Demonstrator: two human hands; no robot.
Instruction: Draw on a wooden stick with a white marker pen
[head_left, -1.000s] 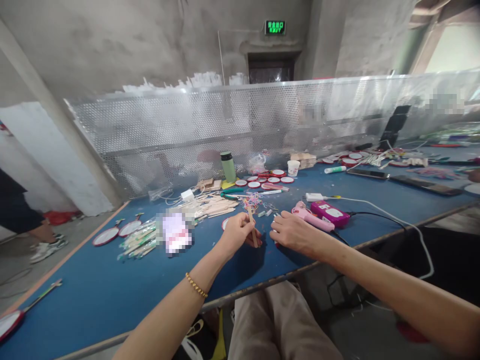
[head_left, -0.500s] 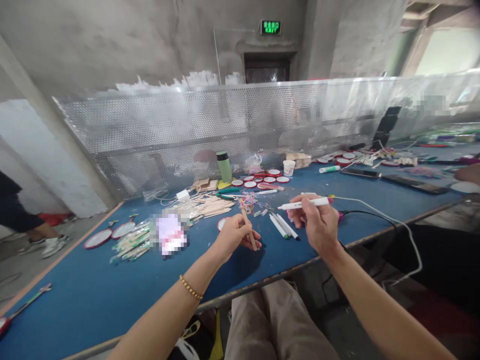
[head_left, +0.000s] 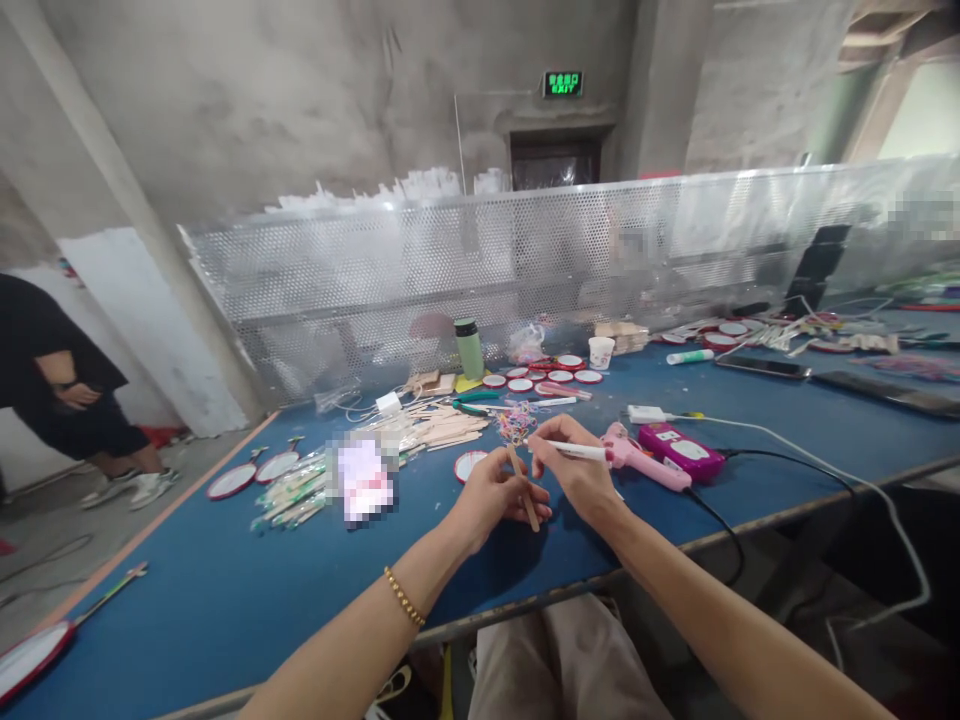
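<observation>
Our left hand (head_left: 487, 499) pinches a wooden stick (head_left: 533, 514) | our right hand (head_left: 583, 482) grips a white marker (head_left: 586, 451) | step: marker poised near stick, tip contact unclear | next calls for steadiness

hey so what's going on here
The camera wearer's left hand holds a flat wooden stick over a blue table, and the right hand holds a white marker close to it. I can't tell whether the marker touches the stick. A pink glue gun lies to the right, and loose wooden sticks lie farther back.
</observation>
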